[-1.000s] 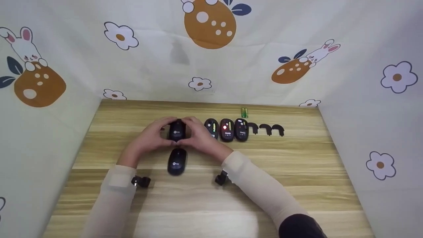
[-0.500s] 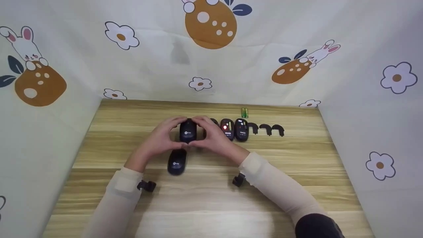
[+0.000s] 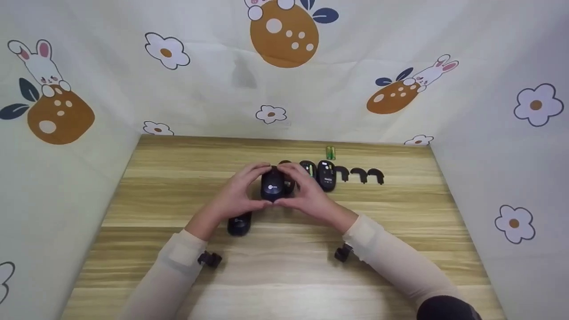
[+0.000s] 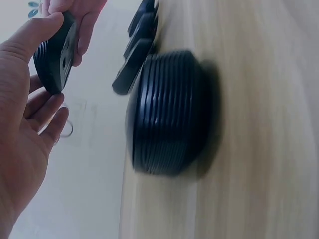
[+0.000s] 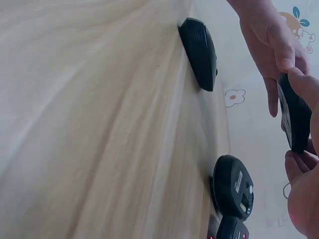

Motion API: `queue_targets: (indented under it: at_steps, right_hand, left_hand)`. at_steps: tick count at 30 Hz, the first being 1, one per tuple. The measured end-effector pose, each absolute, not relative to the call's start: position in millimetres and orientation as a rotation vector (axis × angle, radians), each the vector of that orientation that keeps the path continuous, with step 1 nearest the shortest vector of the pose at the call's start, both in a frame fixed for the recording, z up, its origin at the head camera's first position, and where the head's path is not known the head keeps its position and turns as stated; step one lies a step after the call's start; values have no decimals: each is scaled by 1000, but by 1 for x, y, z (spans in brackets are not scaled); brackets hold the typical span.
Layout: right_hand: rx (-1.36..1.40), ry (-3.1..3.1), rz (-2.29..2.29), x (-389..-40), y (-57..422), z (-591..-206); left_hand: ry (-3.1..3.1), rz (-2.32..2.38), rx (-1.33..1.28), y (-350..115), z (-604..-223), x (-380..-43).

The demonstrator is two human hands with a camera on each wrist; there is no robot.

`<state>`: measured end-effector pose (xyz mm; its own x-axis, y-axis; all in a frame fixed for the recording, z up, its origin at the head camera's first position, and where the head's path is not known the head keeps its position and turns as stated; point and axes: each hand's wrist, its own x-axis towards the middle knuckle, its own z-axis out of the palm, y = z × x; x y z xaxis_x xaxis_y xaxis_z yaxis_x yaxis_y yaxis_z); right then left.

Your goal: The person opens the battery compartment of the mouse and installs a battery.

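Note:
A black computer mouse is held top side up between both hands, raised off the table in the wrist views. My left hand grips its left part, thumb at the near end and fingers at the far end. On the other side my right hand grips it the same way; the two thumbs nearly meet. A second black mouse rests on the table below the left hand, partly covered by it. Upturned mice with battery slots, one of them fully visible, lie beside the right hand, which hides parts of the others.
Two green batteries lie behind the upturned mice. Several curved black covers, such as the rightmost, line up to their right. A patterned cloth walls off the wooden table at the back and sides.
Both hands have moved right with the held mouse, from behind the second mouse to in front of the upturned row. The hands now cover part of that row.

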<state>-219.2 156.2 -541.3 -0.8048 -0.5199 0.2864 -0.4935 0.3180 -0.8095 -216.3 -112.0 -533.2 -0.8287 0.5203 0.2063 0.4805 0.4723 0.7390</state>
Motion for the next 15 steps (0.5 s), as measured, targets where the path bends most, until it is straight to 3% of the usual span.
queue_targets:
  at_steps: [15]
  right_hand:
    - [-1006,2530,-1602,-195,193,-545]
  left_hand:
    - [2675,1355,1081,-74,-545,-201]
